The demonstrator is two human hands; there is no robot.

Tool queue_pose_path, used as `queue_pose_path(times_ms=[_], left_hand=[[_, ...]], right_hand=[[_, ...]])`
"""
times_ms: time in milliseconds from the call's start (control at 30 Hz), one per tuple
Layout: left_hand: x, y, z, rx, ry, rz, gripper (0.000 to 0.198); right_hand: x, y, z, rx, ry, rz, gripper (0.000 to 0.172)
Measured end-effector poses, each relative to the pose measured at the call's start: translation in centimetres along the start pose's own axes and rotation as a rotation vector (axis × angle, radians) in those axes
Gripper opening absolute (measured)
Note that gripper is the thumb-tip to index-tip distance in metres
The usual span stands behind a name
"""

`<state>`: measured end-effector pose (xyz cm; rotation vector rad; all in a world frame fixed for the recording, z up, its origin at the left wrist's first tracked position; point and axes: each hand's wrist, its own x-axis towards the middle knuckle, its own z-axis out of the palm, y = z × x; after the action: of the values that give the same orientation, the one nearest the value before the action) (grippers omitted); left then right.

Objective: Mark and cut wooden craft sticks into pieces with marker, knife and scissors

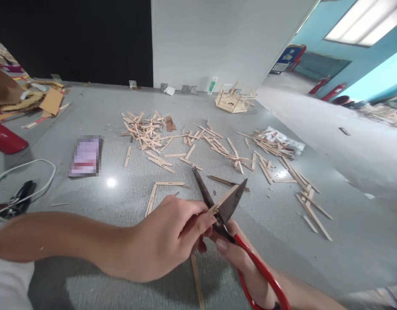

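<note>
Red-handled scissors [221,229], cut off below, are grasped by the right hand [255,275], its fingers mostly hidden; the left hand [172,234] pinches a stick [224,198] at their parted blades [231,206]. Beyond, loose sticks [147,131] litter the table [282,262] toward its far edge.

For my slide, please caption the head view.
Left hand holds a wooden stick at open red-handled scissors in the right hand.
</note>
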<state>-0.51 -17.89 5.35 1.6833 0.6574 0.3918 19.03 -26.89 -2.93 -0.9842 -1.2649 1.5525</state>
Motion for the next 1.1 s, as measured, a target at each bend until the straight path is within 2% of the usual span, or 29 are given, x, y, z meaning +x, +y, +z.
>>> queue_pose_path(times_ms=[267,667,833,1000,1100], left_hand=[[0.0,-0.5,0.4,-0.008,0.011,0.031,0.042],[-0.1,-1.0,0.7,0.025,0.007,0.011,0.049],[0.0,-1.4,0.8,0.032,0.016,0.015,0.049],[0.0,-1.3,0.8,0.022,0.018,0.008,0.05],[0.0,-1.2,0.7,0.025,0.009,-0.002,0.05]], right_hand=[[0.5,-1.9,0.5,0.036,-0.042,-0.009,0.018],[0.6,-1.9,1.0,0.02,-0.067,-0.013,0.016],[0.5,-1.3,0.9,-0.038,-0.011,-0.055,0.018],[0.5,-1.5,1.2,-0.111,0.066,-0.015,0.025],[0.6,-1.9,1.3,-0.095,0.057,0.012,0.027]])
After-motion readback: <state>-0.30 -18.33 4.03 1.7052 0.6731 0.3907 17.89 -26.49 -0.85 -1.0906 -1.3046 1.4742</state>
